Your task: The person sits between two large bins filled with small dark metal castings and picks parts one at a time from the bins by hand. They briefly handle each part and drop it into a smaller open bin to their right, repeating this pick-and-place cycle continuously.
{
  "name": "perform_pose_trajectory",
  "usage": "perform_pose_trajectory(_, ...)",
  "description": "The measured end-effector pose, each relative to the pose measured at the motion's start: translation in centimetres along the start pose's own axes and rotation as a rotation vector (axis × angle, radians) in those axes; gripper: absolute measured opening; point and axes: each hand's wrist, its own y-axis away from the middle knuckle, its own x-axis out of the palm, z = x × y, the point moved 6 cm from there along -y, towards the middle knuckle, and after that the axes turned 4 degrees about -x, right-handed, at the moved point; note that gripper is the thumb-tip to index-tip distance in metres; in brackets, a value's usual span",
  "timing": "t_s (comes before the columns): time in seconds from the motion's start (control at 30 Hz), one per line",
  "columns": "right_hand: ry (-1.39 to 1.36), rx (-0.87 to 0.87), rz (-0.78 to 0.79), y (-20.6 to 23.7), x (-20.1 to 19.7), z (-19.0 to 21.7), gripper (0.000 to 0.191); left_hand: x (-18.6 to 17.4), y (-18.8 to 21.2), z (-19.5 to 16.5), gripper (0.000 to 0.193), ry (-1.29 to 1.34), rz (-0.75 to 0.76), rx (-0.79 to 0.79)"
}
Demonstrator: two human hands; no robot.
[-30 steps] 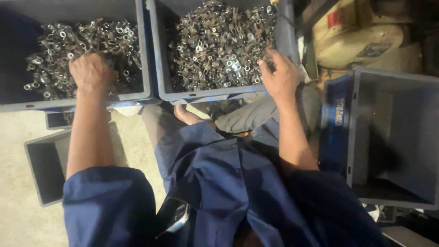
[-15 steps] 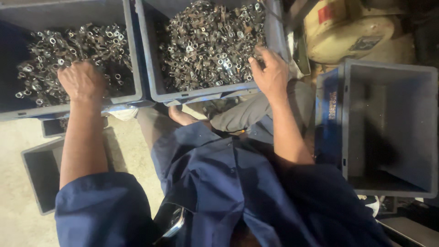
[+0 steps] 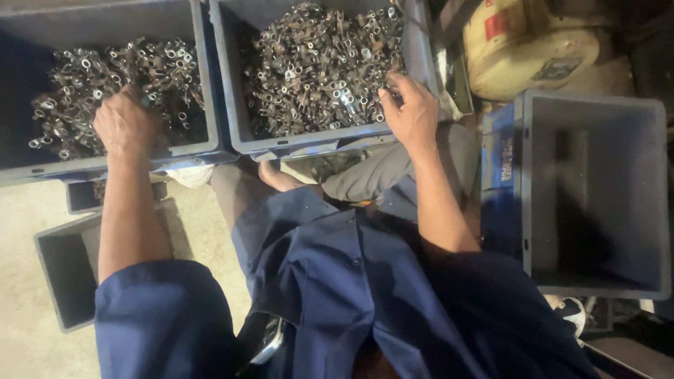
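In the far left crate (image 3: 203, 84), our left hand (image 3: 126, 126) lay knuckles up on the heap of small metal ring parts (image 3: 119, 77), its fingers curled down into them; we could not tell how tightly that grip was closed or whether it had hold of any piece. In the next crate (image 3: 414, 63) to the right, our right hand (image 3: 411, 112) rested at the near right edge of a fuller pile of metal parts (image 3: 316, 63), fingers bent over a few pieces, the grip half closed, though what it held was hidden. Both crates were grey-blue and stood side by side, touching. Near us lay our dark blue work clothes (image 3: 337, 295). To the right stood an empty grey bin (image 3: 597, 203), and on the concrete floor (image 3: 21, 330) at near left another empty bin (image 3: 63, 281).
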Motion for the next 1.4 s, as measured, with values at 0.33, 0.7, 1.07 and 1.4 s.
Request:
perform_pose_trajectory(0.33, -0.635, 0.267, 0.150, 2.0, 4.4, 2.1, 0.035, -4.8, 2.5, -1.9, 0.015, 0.488, -0.370, 0.098)
perform_pose_trajectory(0.7, -1.694, 0.928, 0.378, 1.4, 12.6, 7.9, 0.030, -8.8, 16.0, -22.6, 0.027, 0.466, -0.576, 0.800)
perform_pose_trajectory(1.07, -1.294, 0.798, 0.005, -0.6, 7.2, 0.6, 0.019, -4.1, 13.4, -21.4, 0.028, 0.581, -0.242, 0.535)
perform_pose_trajectory(1.4, -0.681, 0.301, -0.292, -1.0, 0.6, -6.7, 0.043, -3.8, 3.9, -19.6, 0.026, 1.227, 0.014, 0.196)
